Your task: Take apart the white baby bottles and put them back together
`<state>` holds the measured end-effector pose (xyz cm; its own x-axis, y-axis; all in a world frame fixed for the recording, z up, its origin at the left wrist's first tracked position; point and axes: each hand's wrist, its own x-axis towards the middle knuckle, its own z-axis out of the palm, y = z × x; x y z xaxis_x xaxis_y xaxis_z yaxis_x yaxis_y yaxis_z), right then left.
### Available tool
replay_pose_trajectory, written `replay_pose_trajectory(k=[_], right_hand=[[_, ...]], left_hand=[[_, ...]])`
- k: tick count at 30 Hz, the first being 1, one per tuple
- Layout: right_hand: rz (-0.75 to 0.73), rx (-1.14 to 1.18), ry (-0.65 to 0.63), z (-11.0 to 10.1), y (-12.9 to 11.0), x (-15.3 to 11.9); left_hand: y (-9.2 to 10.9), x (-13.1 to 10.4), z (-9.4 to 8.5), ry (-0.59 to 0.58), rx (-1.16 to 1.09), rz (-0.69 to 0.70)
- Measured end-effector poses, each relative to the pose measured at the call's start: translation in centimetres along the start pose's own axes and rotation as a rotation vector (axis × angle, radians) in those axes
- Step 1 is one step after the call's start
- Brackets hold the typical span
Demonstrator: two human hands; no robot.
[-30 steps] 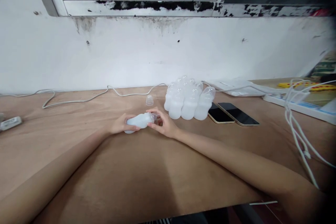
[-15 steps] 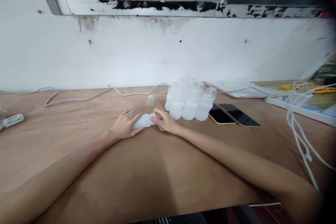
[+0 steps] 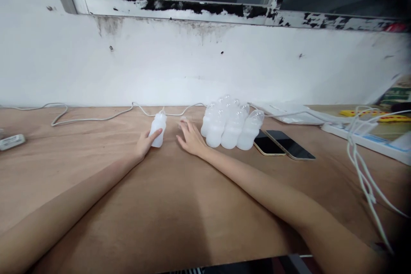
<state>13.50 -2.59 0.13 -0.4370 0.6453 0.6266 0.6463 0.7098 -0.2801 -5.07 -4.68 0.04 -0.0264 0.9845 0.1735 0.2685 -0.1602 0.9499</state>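
My left hand is closed around a translucent white plastic bottle, which stands nearly upright with a narrow tip on top. My right hand is stretched out palm down, fingers apart, just right of that bottle. Its fingertips are over a clear plastic cap, mostly hidden behind them; whether they touch it I cannot tell. Close by on the right stands a group of several matching white bottles with clear domed caps on.
Two phones lie right of the bottle group. A white cable runs along the wall. Farther right are a power strip, tangled white cords and a plastic bag. A small white device is at the left.
The bottle has gone from lying sideways between both hands to upright in my left hand, slightly left. My right hand has let go of it and moved up to the clear cap.
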Motion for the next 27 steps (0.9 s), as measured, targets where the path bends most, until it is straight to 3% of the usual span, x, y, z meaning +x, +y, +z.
replay_pose_trajectory(k=[3, 7, 12, 17, 20, 24, 27], right_hand=[[0.139, -0.219, 0.016, 1.7, 1.5, 2.6], [0.184, -0.188, -0.122, 3.0, 1.4, 3.7], [-0.131, -0.015, -0.206, 0.4, -2.4, -1.3], [-0.194, 0.185, -0.297, -3.6, -4.2, -5.5], [0.058, 0.46, -0.157, -3.8, -3.1, -5.2], [0.524, 1.02, 0.248, -2.9, -1.3, -3.9], [0.6, 1.165, 0.311, -2.7, -1.1, -3.6]], left_hand=[[0.2, -0.2, 0.0, -0.051, -0.021, -0.029], [0.7, -0.6, 0.1, -0.131, 0.003, -0.028], [0.7, -0.7, 0.0, -0.209, -0.024, -0.008], [0.8, -0.8, -0.2, -0.231, 0.092, 0.015], [1.2, -1.0, -0.2, -0.221, 0.216, 0.096], [1.7, -1.7, 0.0, -0.26, 0.413, 0.294], [1.8, -2.0, 0.2, -0.26, 0.492, 0.358]])
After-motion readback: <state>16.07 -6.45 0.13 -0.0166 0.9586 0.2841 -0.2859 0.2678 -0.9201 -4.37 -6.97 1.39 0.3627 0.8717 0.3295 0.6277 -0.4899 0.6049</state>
